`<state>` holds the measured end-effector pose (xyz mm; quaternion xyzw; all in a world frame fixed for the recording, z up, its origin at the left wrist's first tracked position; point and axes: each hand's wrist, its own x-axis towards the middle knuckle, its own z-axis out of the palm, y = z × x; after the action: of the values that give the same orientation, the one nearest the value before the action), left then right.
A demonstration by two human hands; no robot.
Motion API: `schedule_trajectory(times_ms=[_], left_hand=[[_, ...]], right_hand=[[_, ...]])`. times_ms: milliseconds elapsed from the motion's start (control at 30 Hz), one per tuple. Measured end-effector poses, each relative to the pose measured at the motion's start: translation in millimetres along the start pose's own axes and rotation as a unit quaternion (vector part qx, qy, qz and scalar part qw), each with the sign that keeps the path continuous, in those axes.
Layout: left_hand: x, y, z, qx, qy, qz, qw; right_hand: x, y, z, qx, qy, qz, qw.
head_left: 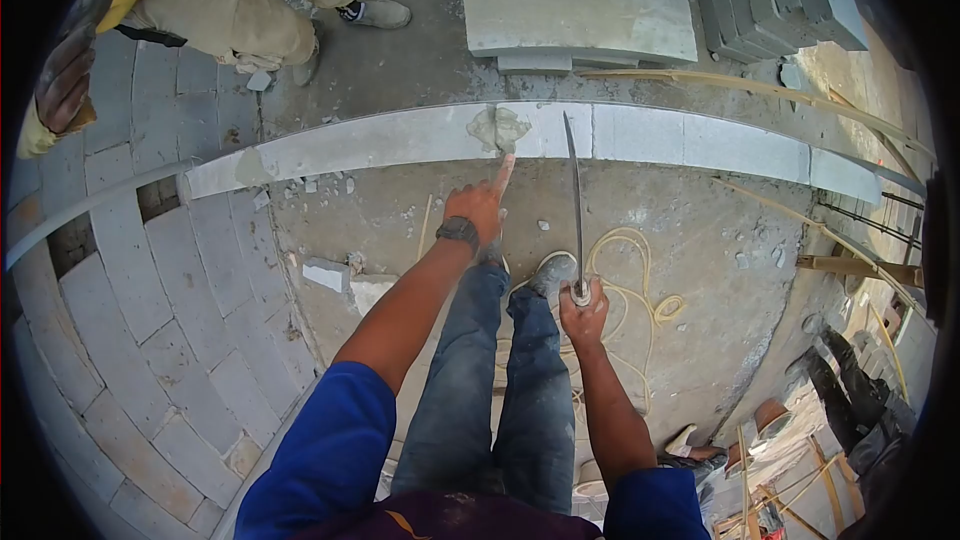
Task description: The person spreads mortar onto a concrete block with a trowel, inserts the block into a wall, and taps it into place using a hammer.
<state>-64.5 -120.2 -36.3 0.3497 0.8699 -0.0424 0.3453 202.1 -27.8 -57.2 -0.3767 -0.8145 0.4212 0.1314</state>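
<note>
My left hand [477, 210], with a dark watch on its wrist, reaches over the course of pale blocks [390, 137]. Its index finger is stretched out to the lower edge of a grey mortar patch [497, 128] at a joint; the other fingers look curled, and nothing shows in them. In my right hand [584, 314] is the handle of a hand saw [576, 202]. Its long narrow blade is seen nearly edge-on, so teeth cannot be made out. The blade's tip overlaps the blocks in view; whether it touches them I cannot tell.
Pale blocks are stacked [580, 20] beyond the course, with more [770, 0] at the upper right. A yellowish hose or rope [640, 295] lies coiled near my right foot. Block walling [170, 310] stands at left. Another person [225, 15] is at upper left; another's dark-clothed legs [850, 390] show at right.
</note>
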Motion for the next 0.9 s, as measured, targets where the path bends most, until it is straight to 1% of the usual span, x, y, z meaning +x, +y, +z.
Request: schedule_trajectory(times_ms=[67, 133, 167, 200, 233, 300, 333, 433, 533, 633, 667, 767, 800, 900], left_hand=[[0.4, 2.4, 6.3, 0.010, -0.021, -0.018, 1.000], [3.8, 2.1, 18.9, 0.026, -0.038, -0.030, 0.999], [-0.4, 2.0, 20.7, 0.009, -0.037, -0.055, 0.998], [-5.8, 1.9, 22.5, -0.006, -0.034, -0.076, 0.996], [-4.2, 0.1, 22.0, -0.022, -0.029, -0.097, 0.995], [-6.4, -3.1, 23.6, -0.074, 0.021, -0.074, 0.994], [-6.5, -5.9, 23.6, -0.098, 0.046, -0.060, 0.992], [4.5, -19.6, 11.8, -0.107, 0.216, -0.036, 0.970], [25.8, -27.7, -33.9, -0.073, 0.176, -0.030, 0.981], [50.2, -31.7, -51.1, 0.001, 0.179, 0.000, 0.984], [57.2, -33.6, -55.9, 0.011, 0.181, 0.009, 0.983], [73.3, -37.2, -63.3, 0.032, 0.176, 0.038, 0.983], [75.5, -40.7, -65.8, 0.037, 0.168, 0.047, 0.984], [79.9, -47.0, -63.2, 0.033, 0.164, 0.074, 0.983]], right_hand=[[0.2, 14.4, 3.8, -0.010, -0.061, 0.044, 0.997], [5.0, 38.1, 12.2, -0.084, -0.135, 0.123, 0.980], [11.6, 38.8, 13.1, -0.121, -0.169, 0.162, 0.965], [13.3, 37.5, 12.1, -0.112, -0.164, 0.153, 0.968], [16.3, 37.2, 10.2, -0.091, -0.167, 0.165, 0.968], [14.3, 14.4, -8.5, -0.051, -0.187, 0.199, 0.961], [9.9, 19.0, -8.8, -0.007, -0.161, 0.180, 0.970], [9.7, 25.6, -6.0, 0.018, -0.098, 0.065, 0.993], [16.6, 47.5, 0.8, -0.076, -0.180, 0.150, 0.969], [13.2, 57.2, 7.9, -0.130, -0.180, 0.165, 0.961], [10.9, 48.5, 3.2, -0.120, -0.187, 0.197, 0.955], [4.1, 38.8, -9.3, -0.063, -0.212, 0.244, 0.944], [3.8, 30.8, -13.0, -0.052, -0.192, 0.235, 0.951], [4.0, 21.8, -9.8, -0.008, -0.097, 0.108, 0.989]])
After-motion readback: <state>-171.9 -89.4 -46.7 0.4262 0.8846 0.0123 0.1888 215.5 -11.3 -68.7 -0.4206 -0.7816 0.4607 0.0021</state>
